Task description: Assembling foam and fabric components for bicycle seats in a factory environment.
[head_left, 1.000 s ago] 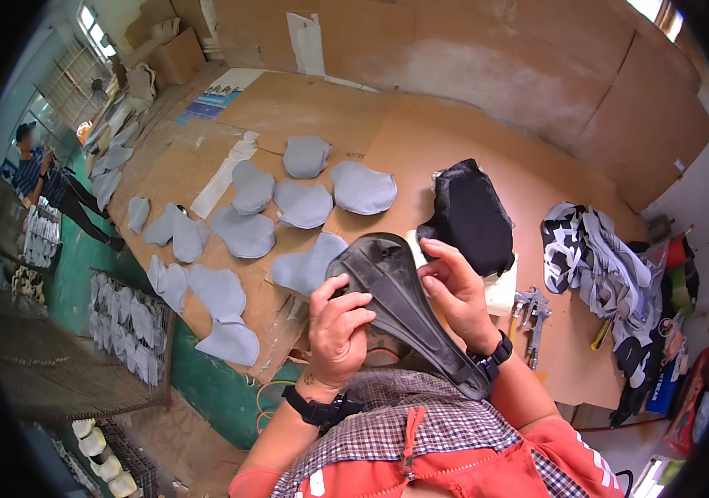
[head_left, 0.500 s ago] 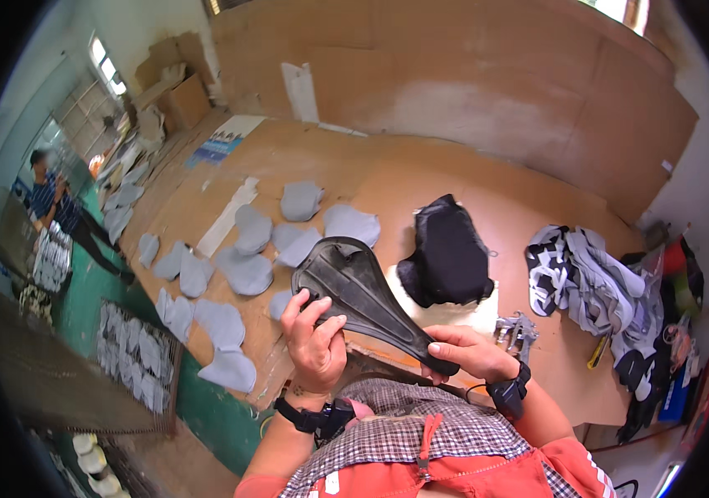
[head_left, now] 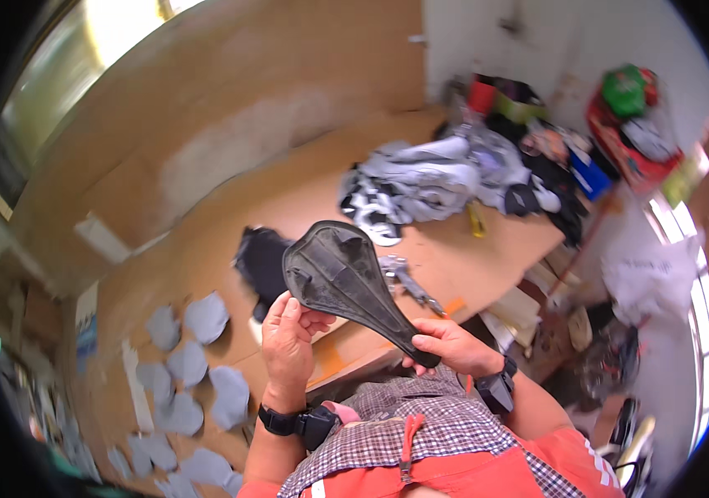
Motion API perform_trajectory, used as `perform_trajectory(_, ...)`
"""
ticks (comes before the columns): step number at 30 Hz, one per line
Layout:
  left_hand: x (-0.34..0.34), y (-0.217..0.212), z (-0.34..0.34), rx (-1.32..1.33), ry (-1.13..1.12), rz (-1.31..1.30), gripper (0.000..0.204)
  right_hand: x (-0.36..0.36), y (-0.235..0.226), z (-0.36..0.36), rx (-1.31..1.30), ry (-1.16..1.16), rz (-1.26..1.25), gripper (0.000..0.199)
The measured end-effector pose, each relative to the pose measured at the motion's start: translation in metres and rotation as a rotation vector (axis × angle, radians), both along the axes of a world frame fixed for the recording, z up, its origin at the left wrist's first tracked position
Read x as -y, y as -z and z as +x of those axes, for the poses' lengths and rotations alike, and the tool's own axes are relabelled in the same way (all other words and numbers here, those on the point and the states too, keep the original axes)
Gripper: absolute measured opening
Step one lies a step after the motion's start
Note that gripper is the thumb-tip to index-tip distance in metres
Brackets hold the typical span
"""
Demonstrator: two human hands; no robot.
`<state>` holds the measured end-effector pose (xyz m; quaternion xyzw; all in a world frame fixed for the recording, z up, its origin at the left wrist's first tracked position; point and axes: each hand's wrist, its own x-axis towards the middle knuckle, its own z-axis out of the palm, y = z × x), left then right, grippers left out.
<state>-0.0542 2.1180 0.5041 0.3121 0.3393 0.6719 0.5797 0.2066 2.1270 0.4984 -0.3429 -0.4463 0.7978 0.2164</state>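
Above the near edge of the table I hold a black plastic bicycle saddle shell [head_left: 339,274], its hollow, ribbed underside facing me. My left hand [head_left: 290,344] grips the lower left edge of its wide end between thumb and fingers. Around the narrow nose, my right hand [head_left: 458,347] is closed with the thumb on top. Behind the shell lies a black padded piece [head_left: 260,264], partly covered by it. A grey metal tool [head_left: 411,284] rests on the table beyond my right hand.
Cardboard covers the table [head_left: 288,191]. Several grey cut pieces [head_left: 207,318] lie at the left. At the far side sits a heap of grey, white and black fabric [head_left: 421,178], with a yellow-handled tool [head_left: 476,220] beside it. A red bag [head_left: 633,166] is at the right.
My view has swung to the right, so the fabric heap is now near the middle and the person at the left is out of sight. Both hands still hold the saddle shell.
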Motion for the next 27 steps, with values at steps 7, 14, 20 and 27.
perform_trajectory(7, -0.014, 0.018, 0.054, -0.144, 0.162, -0.103, 0.036, 0.039, -0.002, 0.075, -0.017, 0.253, 0.056, 0.050)
perform_trajectory(14, -0.029, 0.027, 0.107, -0.250, 0.233, -0.280, 0.022, 0.053, 0.005, 0.224, 0.130, 1.106, 0.288, 0.018)
perform_trajectory(20, -0.050, 0.070, 0.114, -0.542, 0.097, -0.359, 0.025, 0.050, 0.003, 0.415, 0.337, 1.869, 0.553, 0.035)
perform_trajectory(27, -0.149, 0.130, 0.106, -0.791, 0.011, -0.912, 0.030, 0.072, -0.015, 0.664, 0.699, 2.149, 0.480, 0.055)
